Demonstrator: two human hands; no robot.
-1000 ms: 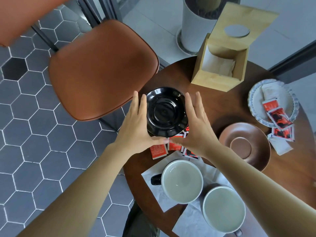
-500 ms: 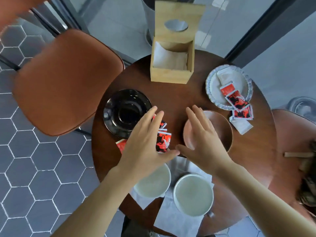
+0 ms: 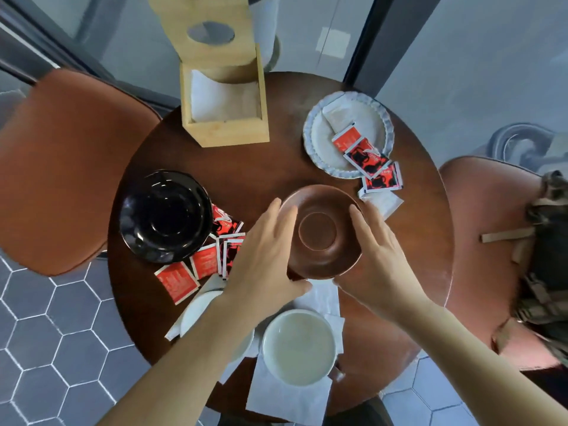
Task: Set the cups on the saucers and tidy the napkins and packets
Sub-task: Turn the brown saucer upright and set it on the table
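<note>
- while both hands flank it, the brown saucer (image 3: 319,232) sits near the centre of the desk (image 3: 276,176), flat and empty.
- left hand (image 3: 264,259) lies over the saucer's left rim, fingers spread and extended; right hand (image 3: 378,256) lies against the right rim, likewise spread. thumbs meet the near edge; whether the saucer is gripped or only touched cannot be told.
- two white cups: right cup (image 3: 299,347) stands on loose napkins (image 3: 289,395) at the near edge; left cup (image 3: 199,312) is largely hidden under the left forearm.
- black saucer (image 3: 166,216) rests to the left, red packets (image 3: 203,259) scattered beside it, touching its rim.
- risk: sliding the brown saucer toward the cups could ruck the napkin under its near edge or nudge the right cup off the desk.
- risk: the left forearm could knock the hidden cup.
</note>
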